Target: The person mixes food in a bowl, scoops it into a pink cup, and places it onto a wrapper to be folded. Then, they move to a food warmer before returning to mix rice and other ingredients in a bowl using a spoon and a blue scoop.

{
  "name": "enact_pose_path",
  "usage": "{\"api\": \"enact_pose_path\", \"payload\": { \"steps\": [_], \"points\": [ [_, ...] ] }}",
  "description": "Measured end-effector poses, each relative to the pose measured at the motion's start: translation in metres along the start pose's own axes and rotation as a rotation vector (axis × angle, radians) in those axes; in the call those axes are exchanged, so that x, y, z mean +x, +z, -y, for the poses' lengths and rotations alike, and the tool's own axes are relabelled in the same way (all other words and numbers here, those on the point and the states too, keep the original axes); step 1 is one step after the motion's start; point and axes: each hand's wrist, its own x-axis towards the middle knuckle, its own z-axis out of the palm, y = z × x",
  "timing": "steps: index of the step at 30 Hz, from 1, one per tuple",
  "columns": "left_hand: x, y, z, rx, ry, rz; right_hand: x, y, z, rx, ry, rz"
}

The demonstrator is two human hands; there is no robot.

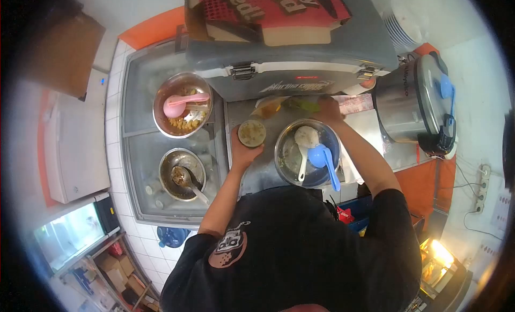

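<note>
My left hand (246, 153) is wrapped round a round container (252, 133) with pale, speckled contents. My right hand (328, 109) reaches to the back of the counter, beside green and orange packets (301, 105); its fingers are blurred and partly hidden. Between my arms sits a metal bowl (290, 171) holding a white spoon (303, 163) with a white lump at its head and a blue scoop (318, 156). Further left, a metal bowl (159, 114) holds yellowish-brown pieces and a pink scoop (175, 107). Below it, a smaller metal bowl (167, 163) contains a metal spoon (182, 176).
A large grey cooler box (300, 60) stands behind the counter, with a red box (279, 17) on top. At the right is a big cooker (402, 100) with a blue scoop on its lid. A glass-topped chest (145, 151) supports the left bowls. Stacked plates (399, 30) stand at the back right.
</note>
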Motion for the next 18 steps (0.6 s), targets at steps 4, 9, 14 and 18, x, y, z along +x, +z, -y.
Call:
{"api": "enact_pose_path", "payload": {
  "steps": [4, 9, 14, 18],
  "points": [
    [-0.011, -0.001, -0.013, -0.064, 0.087, -0.013, -0.03, -0.024, -0.005, 0.537, 0.114, -0.18],
    [-0.023, 0.009, -0.067, 0.071, 0.081, 0.004, -0.104, -0.073, 0.093, 0.922, 0.046, -0.065],
    [-0.036, 0.02, -0.101, 0.182, 0.137, -0.002, -0.122, -0.078, 0.159, 0.763, 0.031, -0.147],
    [-0.041, 0.01, -0.086, 0.155, 0.162, 0.057, -0.131, -0.082, 0.159, 0.735, 0.017, -0.137]
  ]
}}
